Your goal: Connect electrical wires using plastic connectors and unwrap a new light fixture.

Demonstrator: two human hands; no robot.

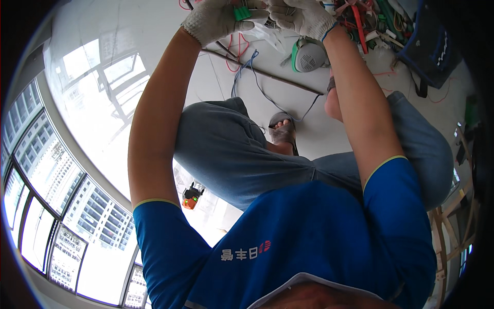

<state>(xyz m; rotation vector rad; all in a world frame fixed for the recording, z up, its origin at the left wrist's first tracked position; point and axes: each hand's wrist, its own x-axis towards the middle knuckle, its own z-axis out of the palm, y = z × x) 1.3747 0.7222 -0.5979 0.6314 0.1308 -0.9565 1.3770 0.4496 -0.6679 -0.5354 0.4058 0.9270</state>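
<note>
A small green block [242,13] sits at the top centre of the frame, clasped in the gloved left hand [216,19]. The gloved right hand [303,18] is just beside it, fingers bent; its grip cannot be told. Below lie a round grey, green-rimmed object [311,56] and a dark rod [272,75]; upper right, a dark bag [435,49].

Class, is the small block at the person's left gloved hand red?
No, the small block at the pale-gloved left hand is bright green.

left grip [216,19]: cut by top edge | right grip [302,18]: likewise | foot [333,105]: partly behind right forearm [355,87]
</note>
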